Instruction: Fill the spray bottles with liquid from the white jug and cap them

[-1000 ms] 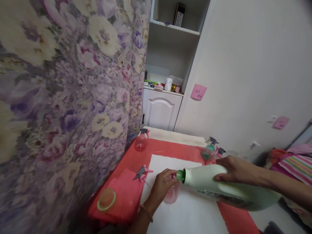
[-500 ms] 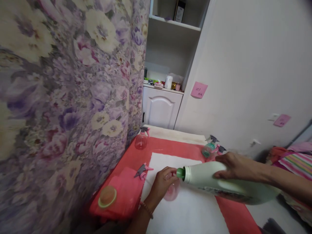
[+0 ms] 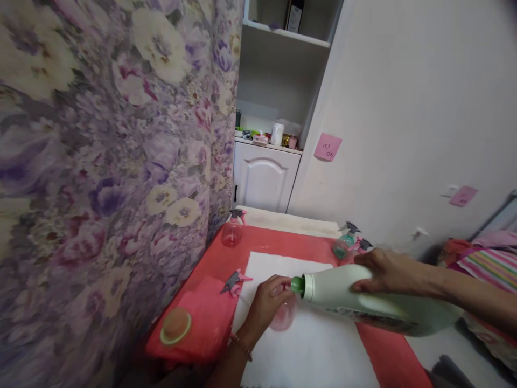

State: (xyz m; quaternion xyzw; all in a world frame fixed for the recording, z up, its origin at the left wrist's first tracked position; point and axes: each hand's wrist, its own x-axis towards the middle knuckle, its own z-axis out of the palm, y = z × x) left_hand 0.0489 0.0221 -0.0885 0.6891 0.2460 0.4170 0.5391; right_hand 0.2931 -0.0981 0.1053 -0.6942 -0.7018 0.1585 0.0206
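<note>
My left hand [image 3: 264,304] is closed round the neck of a clear pink spray bottle [image 3: 283,317], which stands without its spray head on a white cloth [image 3: 311,355]. In my right hand [image 3: 382,274] is a large pale green jug [image 3: 335,288], gripped by its handle and tipped nearly level. Its green spout [image 3: 298,285] meets the bottle's mouth, which my left fingers partly hide. Whether liquid is flowing I cannot tell. A grey and pink spray head [image 3: 234,283] lies left of my left hand. Nearer me is a round cap with a light green rim [image 3: 176,326].
Another pink spray bottle [image 3: 232,233] stands at the table's far left corner. A green spray bottle [image 3: 343,245] and a pink spray head [image 3: 362,245] are at the far right, behind the jug. A floral curtain [image 3: 161,161] borders the left side; a white cabinet [image 3: 264,178] stands behind.
The whole view has shifted slightly. Both hands, the jug and the pink bottle keep nearly the same positions relative to each other.
</note>
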